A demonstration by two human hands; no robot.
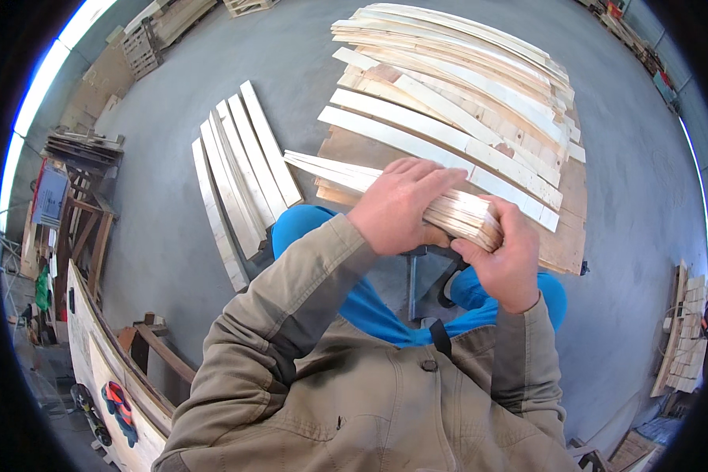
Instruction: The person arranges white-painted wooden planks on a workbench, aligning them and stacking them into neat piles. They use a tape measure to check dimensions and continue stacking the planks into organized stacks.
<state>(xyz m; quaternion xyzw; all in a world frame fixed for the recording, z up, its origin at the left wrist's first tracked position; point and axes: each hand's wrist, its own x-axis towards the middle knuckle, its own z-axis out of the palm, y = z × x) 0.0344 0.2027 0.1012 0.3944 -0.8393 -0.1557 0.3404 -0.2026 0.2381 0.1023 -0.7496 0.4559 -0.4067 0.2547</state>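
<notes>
A bundle of thin pale wood strips [464, 216] lies across in front of me, its far-left ends fanned out a little. Around its middle, from above, my left hand [405, 200] is closed, the thumb underneath. At the near right end my right hand [511, 256] grips the strips, fingers on the far side and thumb on the near side. Beneath the bundle, part of a dark metal stand [411, 287] shows between my blue-clad knees. How the bundle rests on it is hidden by my hands.
Beyond the bundle, many long boards [448, 102] lie on a low wooden platform [570, 248]. Several loose boards [240, 165] rest on the grey floor to the left. A wooden panel [106, 366] stands at lower left, and stacked slats [688, 334] are at far right.
</notes>
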